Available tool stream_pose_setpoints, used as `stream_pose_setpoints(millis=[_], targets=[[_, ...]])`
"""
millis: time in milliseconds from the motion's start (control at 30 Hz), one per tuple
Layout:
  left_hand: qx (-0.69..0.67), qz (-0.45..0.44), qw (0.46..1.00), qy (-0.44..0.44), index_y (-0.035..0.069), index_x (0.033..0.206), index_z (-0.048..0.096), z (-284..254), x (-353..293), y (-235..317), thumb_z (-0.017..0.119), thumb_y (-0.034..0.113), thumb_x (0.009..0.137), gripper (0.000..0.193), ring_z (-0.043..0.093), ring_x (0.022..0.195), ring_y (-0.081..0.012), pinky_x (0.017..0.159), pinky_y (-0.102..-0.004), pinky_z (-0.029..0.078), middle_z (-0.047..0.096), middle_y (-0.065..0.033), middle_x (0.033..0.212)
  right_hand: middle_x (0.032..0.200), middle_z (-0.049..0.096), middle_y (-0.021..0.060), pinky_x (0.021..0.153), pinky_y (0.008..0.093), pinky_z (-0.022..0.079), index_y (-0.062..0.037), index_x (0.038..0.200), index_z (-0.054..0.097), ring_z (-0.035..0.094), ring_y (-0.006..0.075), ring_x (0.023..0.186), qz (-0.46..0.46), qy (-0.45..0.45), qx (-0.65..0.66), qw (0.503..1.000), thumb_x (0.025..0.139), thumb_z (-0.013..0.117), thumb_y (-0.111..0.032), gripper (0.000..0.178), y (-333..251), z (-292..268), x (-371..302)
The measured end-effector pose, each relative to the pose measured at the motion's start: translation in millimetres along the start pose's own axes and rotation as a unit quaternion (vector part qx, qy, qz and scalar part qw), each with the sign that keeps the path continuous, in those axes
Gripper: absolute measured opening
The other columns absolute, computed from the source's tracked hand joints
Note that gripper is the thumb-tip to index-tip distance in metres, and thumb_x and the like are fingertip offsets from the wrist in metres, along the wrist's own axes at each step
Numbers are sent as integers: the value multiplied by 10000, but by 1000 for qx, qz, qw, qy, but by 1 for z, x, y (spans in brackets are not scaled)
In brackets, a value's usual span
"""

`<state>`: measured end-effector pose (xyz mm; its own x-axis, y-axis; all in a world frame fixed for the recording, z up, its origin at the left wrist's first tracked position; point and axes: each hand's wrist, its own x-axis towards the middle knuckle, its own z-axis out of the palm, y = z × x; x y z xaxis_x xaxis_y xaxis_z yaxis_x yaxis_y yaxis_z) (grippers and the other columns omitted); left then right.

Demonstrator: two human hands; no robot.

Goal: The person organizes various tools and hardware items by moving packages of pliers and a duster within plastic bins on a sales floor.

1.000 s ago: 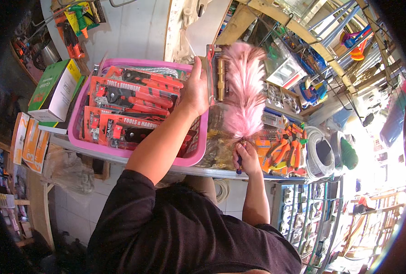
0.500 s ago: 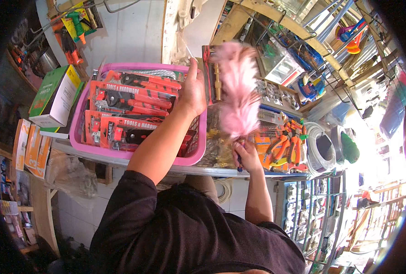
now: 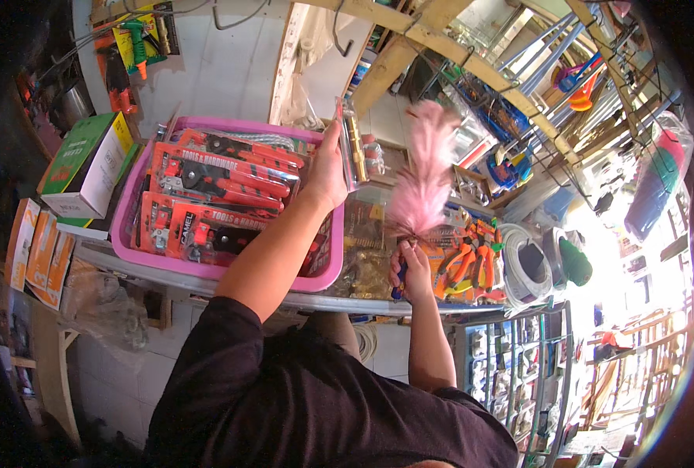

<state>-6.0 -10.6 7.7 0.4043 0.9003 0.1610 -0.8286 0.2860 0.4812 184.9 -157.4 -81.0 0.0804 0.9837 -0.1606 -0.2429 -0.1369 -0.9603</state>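
My left hand (image 3: 327, 173) is closed on a slim clear pack with a brass hose nozzle (image 3: 355, 148) in it, tilted nearly edge-on. That hand is above the right side of a pink plastic basket (image 3: 334, 253), which holds several red-carded packs of hand tools (image 3: 207, 173) with red and black handles. In my right hand (image 3: 414, 273), a pink feather duster (image 3: 421, 175) is gripped by its dark handle. Its feathers point up and away from me, just right of the nozzle pack and apart from it.
Orange-handled pliers (image 3: 472, 253) lie in a tray right of the duster, with a white cable coil (image 3: 525, 261) beyond. Left of the basket stand a green and white box (image 3: 86, 175) and orange and white boxes (image 3: 43, 253). A wooden beam with hooks (image 3: 448, 43) crosses overhead.
The nozzle pack has turned from facing me to nearly edge-on. The duster, blurred by motion before, now shows sharper and its feathers lean more to the right. The view has shifted slightly.
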Motion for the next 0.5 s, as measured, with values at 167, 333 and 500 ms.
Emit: stream_pose_setpoints(millis=[167, 333, 500], targets=[[27, 9, 998, 54, 129, 977, 572, -27, 18, -4, 507, 440, 879, 332, 544, 684, -148, 631, -299, 437, 576, 5, 798, 562, 422, 55, 336, 277, 322, -100, 851, 433, 388, 169, 358, -2, -18, 60, 998, 924, 459, -327, 239, 7, -12, -3], [-45, -16, 994, 98, 153, 952, 552, -18, 10, 0, 623, 359, 830, 250, 528, 702, -146, 650, -310, 423, 551, 12, 813, 565, 430, 57, 342, 279, 340, -92, 859, 438, 391, 171, 356, -14, -37, 52, 998, 918, 472, -320, 238, 8, -8, -4], [30, 71, 996, 55, 142, 1022, 532, -18, 13, 2, 698, 136, 766, 305, 562, 817, -155, 692, -318, 465, 568, 12, 863, 563, 445, 63, 347, 264, 355, -68, 840, 446, 422, 168, 367, -14, -60, -1, 998, 905, 499, -304, 251, 14, -15, -6]])
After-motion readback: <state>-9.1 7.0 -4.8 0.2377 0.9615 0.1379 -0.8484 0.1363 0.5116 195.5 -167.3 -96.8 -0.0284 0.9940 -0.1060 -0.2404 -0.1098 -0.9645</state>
